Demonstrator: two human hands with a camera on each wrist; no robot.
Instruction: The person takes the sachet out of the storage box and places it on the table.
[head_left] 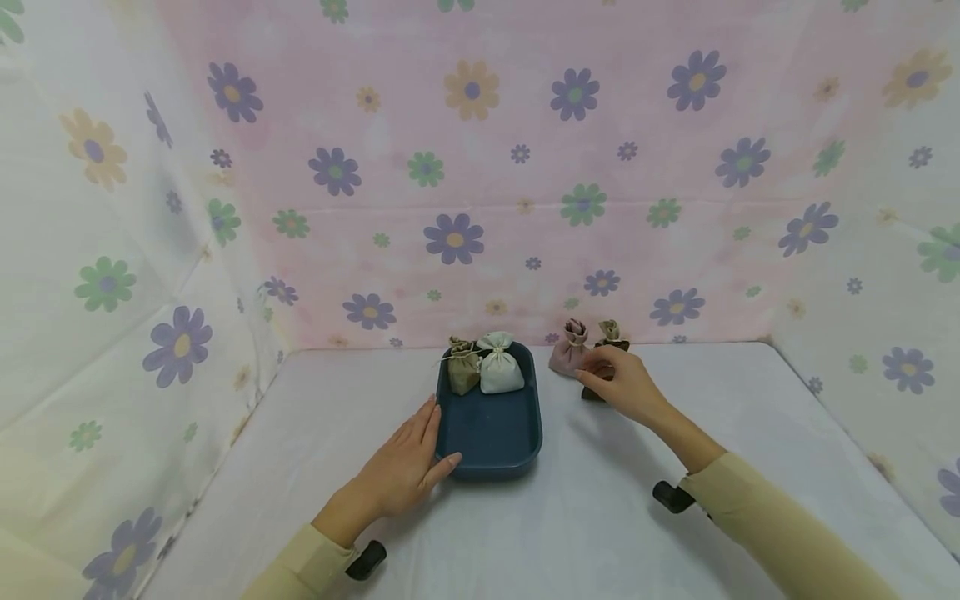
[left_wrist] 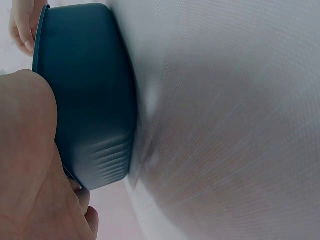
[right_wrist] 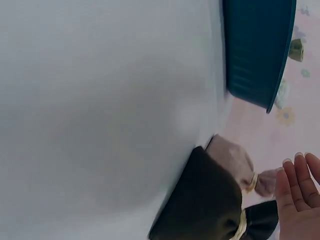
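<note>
My left hand [head_left: 401,467] rests along the left side of a dark blue tray [head_left: 487,433], fingers fairly straight at its rim and thumb at the near corner. Inside the tray's far end stand an olive drawstring pouch [head_left: 463,372] and a white drawstring pouch [head_left: 501,372]. To the right of the tray, my right hand [head_left: 621,385] hovers over more pouches, fingers extended beside their tied necks. A dusty pink pouch [right_wrist: 232,160] and a black pouch [right_wrist: 205,200] show below its fingers. An olive pouch top [head_left: 611,330] shows behind the hand; its lower part is hidden.
A white cloth covers the table [head_left: 337,417]. Flower-printed curtain [head_left: 480,167] stands behind the table and along both sides. Each wrist carries a small black camera mount [head_left: 366,560] below a beige sleeve.
</note>
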